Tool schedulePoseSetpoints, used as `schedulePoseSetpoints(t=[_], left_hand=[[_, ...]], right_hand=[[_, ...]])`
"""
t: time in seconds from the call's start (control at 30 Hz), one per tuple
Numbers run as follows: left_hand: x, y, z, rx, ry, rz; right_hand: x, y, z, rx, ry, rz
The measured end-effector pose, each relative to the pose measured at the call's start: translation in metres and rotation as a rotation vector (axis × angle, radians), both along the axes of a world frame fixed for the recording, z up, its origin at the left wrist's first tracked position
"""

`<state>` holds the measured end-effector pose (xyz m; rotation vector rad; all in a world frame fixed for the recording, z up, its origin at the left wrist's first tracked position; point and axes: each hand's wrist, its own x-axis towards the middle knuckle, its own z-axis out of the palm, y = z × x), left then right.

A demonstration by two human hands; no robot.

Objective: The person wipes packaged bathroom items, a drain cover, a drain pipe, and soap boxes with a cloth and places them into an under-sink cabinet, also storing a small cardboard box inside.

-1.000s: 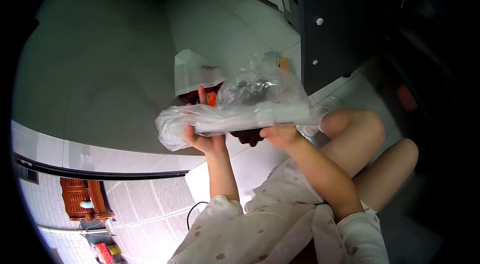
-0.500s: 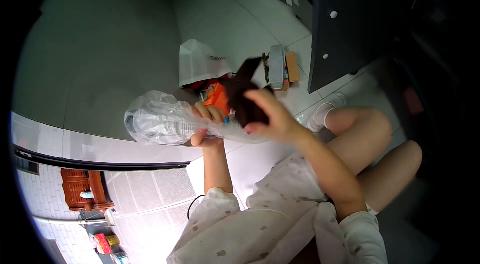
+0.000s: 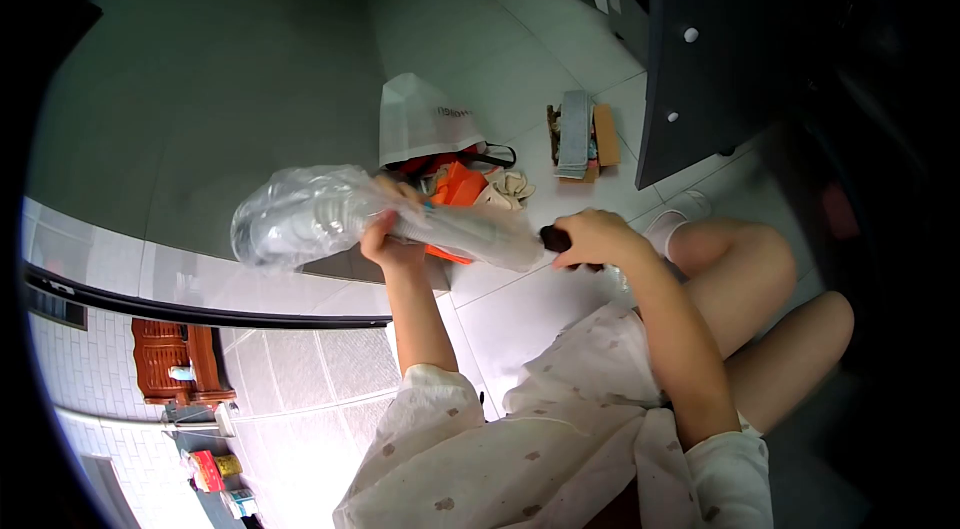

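A long clear plastic bag [image 3: 290,219] stretches across the middle, with pale, ribbed contents like stacked plastic cups [image 3: 470,234] showing through. My left hand [image 3: 395,234] is wrapped round the middle of this bag. At the bag's right end, my right hand [image 3: 605,237] is closed on a dark brown, soft-looking thing [image 3: 555,239], mostly hidden by the fingers. That brown thing is close to the end of the bag; whether they touch I cannot tell. Just beyond my left hand lies orange material [image 3: 460,185] on the floor.
A white shopping bag [image 3: 420,119] lies on the tiled floor, with cream gloves or cloth [image 3: 507,191] by its mouth. A small cardboard box [image 3: 606,137] of items stands farther right. A dark panel [image 3: 700,79] rises at upper right, a grey cabinet surface [image 3: 220,99] at left.
My right hand has come down and right, with the brown thing now bunched in it instead of spread upward. The plastic bag has shifted slightly, and its right end is now visible.
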<state>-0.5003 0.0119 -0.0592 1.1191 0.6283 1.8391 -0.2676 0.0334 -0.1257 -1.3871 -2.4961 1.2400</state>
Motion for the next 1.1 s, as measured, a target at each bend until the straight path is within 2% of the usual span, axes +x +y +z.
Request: schedulePoseSetpoints(t=[0.03,0.07,0.1,0.13,0.17,0.2,0.23,0.3,0.33,0.4,0.43,0.5,0.53,0.57,0.63,0.7,0.77,0.83,0.87,0.9,0.97,1.03,1.07,1.1], left_hand=[[-0.006,0.000,-0.006,-0.050,0.040,-0.025],[-0.013,-0.002,-0.019,-0.165,0.025,0.068],[-0.017,-0.005,-0.028,-0.279,0.007,0.156],[-0.011,-0.011,-0.025,-0.275,0.004,0.147],[-0.003,-0.018,-0.023,-0.313,0.160,0.069],[0.010,-0.022,-0.016,-0.349,0.316,-0.012],[0.033,-0.023,-0.004,-0.273,0.431,-0.014],[0.040,-0.028,-0.017,-0.172,0.682,-0.002],[0.046,-0.030,-0.010,-0.164,0.678,-0.007],[0.054,-0.035,0.009,-0.232,1.036,-0.121],[0.053,-0.036,0.013,-0.220,1.034,-0.120],[0.043,-0.037,0.025,-0.015,1.145,-0.189],[0.035,-0.030,0.034,-0.017,0.918,-0.385],[0.037,-0.029,0.036,-0.010,0.538,-0.471],[0.049,-0.023,0.059,-0.013,0.372,-0.383],[0.070,-0.017,0.083,-0.022,0.352,-0.373],[0.085,-0.012,0.105,-0.022,0.326,-0.364],[0.095,-0.011,0.120,-0.095,0.388,-0.531],[0.100,-0.015,0.120,-0.095,0.306,-0.404],[0.108,-0.018,0.127,-0.084,0.296,-0.423],[0.127,-0.021,0.145,0.075,0.273,-0.281],[0.146,-0.017,0.149,0.169,0.227,-0.321],[0.161,-0.017,0.151,0.229,0.218,-0.198],[0.177,-0.017,0.155,0.288,0.204,-0.075]], right_hand=[[0.007,0.002,-0.005,0.151,-0.051,-0.074],[0.012,0.003,-0.010,0.155,0.091,-0.210],[0.010,0.003,-0.004,0.162,0.090,-0.214],[0.006,-0.001,0.008,0.158,0.356,-0.231],[0.001,-0.004,0.020,0.154,0.621,-0.245],[-0.005,-0.012,0.033,0.180,0.569,-0.184],[-0.014,-0.022,0.043,0.206,0.517,-0.122],[-0.031,-0.038,0.041,0.296,0.560,-0.062],[-0.037,-0.041,0.034,0.275,0.790,-0.123],[-0.041,-0.046,0.024,0.271,0.764,-0.160],[-0.041,-0.046,0.024,0.259,0.740,-0.191],[-0.034,-0.047,0.035,0.443,0.685,-0.199],[-0.028,-0.050,0.047,0.402,0.716,-0.265],[-0.025,-0.051,0.055,0.363,0.747,-0.330],[-0.022,-0.051,0.065,0.466,0.709,-0.343],[-0.019,-0.054,0.072,0.666,0.672,-0.396],[-0.017,-0.058,0.078,0.735,0.583,-0.397],[-0.010,-0.062,0.086,0.799,0.487,-0.412],[-0.002,-0.066,0.090,0.833,0.547,-0.445],[0.004,-0.071,0.096,0.869,0.605,-0.481],[0.019,-0.076,0.114,0.875,0.613,-0.585],[0.036,-0.084,0.138,0.861,0.698,-0.629],[0.044,-0.077,0.137,0.881,0.846,-0.643],[0.054,-0.078,0.144,0.911,0.828,-0.660]])
